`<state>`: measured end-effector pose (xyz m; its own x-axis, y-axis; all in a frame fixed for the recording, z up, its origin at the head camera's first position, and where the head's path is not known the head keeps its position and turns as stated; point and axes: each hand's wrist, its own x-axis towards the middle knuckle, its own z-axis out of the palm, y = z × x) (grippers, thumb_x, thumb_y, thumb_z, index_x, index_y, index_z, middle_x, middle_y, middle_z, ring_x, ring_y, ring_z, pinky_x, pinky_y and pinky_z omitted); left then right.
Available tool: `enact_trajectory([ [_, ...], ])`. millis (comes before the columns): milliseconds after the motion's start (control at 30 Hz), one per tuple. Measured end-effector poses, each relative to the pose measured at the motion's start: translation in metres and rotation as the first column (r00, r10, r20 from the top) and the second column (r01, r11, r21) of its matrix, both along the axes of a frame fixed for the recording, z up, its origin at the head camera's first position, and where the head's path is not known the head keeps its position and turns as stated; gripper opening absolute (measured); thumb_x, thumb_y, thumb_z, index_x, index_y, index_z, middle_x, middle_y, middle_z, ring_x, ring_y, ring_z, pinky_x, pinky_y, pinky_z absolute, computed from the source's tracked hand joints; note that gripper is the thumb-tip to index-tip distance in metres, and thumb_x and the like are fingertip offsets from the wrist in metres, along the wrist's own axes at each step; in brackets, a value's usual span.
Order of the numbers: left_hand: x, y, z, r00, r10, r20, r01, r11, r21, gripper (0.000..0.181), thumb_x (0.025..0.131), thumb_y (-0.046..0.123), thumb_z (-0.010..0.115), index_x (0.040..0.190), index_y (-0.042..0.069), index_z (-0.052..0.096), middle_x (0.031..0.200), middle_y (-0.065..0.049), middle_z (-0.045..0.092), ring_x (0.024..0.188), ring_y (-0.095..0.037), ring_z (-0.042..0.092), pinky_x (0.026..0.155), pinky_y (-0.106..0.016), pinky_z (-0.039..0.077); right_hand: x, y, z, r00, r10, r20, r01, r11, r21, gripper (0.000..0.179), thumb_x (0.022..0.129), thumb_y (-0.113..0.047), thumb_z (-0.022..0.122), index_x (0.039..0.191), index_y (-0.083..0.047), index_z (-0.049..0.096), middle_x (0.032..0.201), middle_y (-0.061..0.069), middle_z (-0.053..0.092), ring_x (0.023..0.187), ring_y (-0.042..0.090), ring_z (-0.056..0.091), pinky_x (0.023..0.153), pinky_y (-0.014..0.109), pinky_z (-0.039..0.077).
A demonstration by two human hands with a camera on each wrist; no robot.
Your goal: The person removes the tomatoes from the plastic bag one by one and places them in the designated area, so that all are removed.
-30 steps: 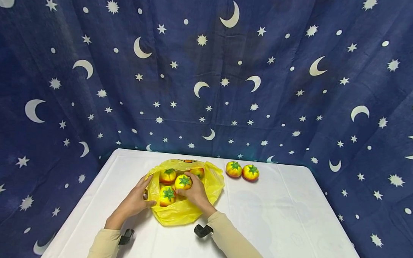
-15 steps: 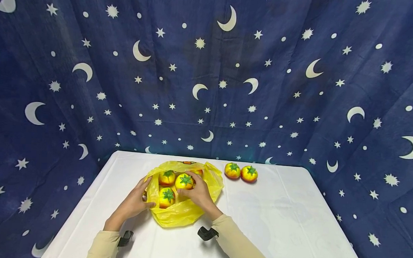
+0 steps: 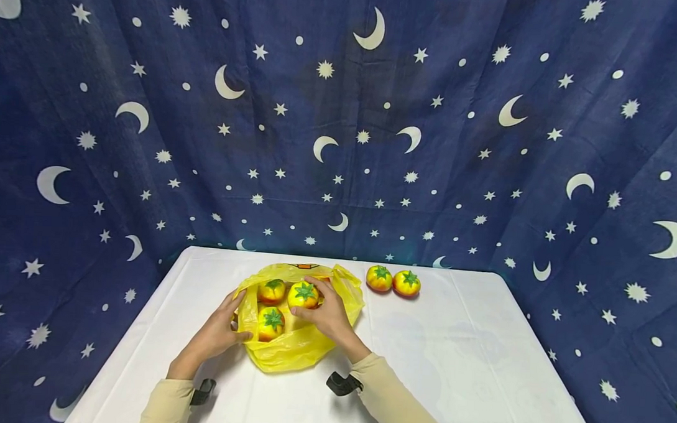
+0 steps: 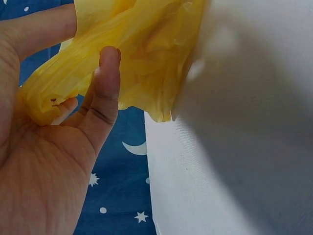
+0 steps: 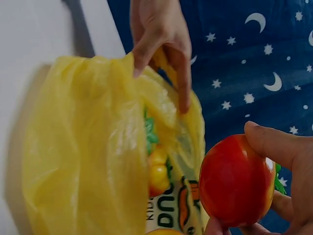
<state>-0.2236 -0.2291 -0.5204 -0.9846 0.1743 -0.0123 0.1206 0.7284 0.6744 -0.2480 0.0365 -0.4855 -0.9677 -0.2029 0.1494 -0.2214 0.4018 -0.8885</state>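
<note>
A yellow plastic bag (image 3: 289, 354) lies on the table with its mouth spread wide. My left hand (image 3: 216, 333) holds the left edge of that mouth; in the left wrist view, the bag's thin film (image 4: 146, 58) passes between thumb and fingers. Between thumb and fingertips, my right hand (image 3: 330, 312) grips a toy tomato (image 3: 303, 295), yellow on top with a green star of leaves. Its red underside shows in the right wrist view, clear of the bag. Inside the bag sit toy tomatoes, one at the back (image 3: 271, 291) and one nearer (image 3: 271, 324); another is mostly hidden behind my right hand.
Two more toy tomatoes, a left one (image 3: 379, 279) and a right one (image 3: 406, 283), stand side by side to the right of the bag. A white cloth covers the table (image 3: 456, 359). Behind it hangs a dark blue curtain (image 3: 296, 141) with moons and stars.
My right hand has raised the toy tomato a little and shifted it slightly right within the bag's mouth, covering more of the tomato behind. My left hand keeps its hold on the bag.
</note>
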Motion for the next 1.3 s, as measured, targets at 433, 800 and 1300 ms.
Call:
enact_trajectory([
  [433, -0.002, 0.002, -0.002, 1.000, 0.002, 0.007, -0.002, 1.000, 0.007, 0.104, 0.077, 0.019, 0.083, 0.158, 0.008, 0.018, 0.162, -0.015, 0.016, 0.096, -0.021, 0.054, 0.073, -0.030, 0.049, 0.007, 0.013, 0.017, 0.999, -0.018, -0.026, 0.018, 1.000, -0.019, 0.069, 0.075, -0.030, 0.086, 0.137, -0.021, 0.057, 0.139, 0.006, 0.055, 0.121, 0.026, 0.055, 0.107, 0.045, 0.045],
  [800, -0.001, 0.002, -0.003, 1.000, 0.003, 0.012, -0.003, 1.000, -0.002, 0.104, 0.078, 0.019, 0.082, 0.158, 0.008, 0.017, 0.163, -0.016, 0.015, 0.095, -0.021, 0.054, 0.074, -0.031, 0.049, 0.005, 0.037, 0.019, 0.997, -0.055, -0.054, 0.053, 0.998, -0.034, 0.067, 0.074, -0.025, 0.086, 0.135, -0.017, 0.058, 0.145, 0.013, 0.050, 0.126, 0.034, 0.053, 0.105, 0.048, 0.046],
  [1300, 0.000, -0.001, -0.003, 1.000, 0.000, 0.001, 0.000, 1.000, -0.015, 0.102, 0.079, 0.019, 0.081, 0.157, 0.006, 0.017, 0.163, -0.019, 0.014, 0.100, -0.023, 0.056, 0.079, -0.034, 0.050, -0.002, 0.064, 0.022, 0.992, -0.119, -0.038, 0.117, 0.992, -0.044, 0.069, 0.074, -0.024, 0.086, 0.136, -0.018, 0.058, 0.138, 0.010, 0.054, 0.120, 0.030, 0.056, 0.102, 0.048, 0.049],
])
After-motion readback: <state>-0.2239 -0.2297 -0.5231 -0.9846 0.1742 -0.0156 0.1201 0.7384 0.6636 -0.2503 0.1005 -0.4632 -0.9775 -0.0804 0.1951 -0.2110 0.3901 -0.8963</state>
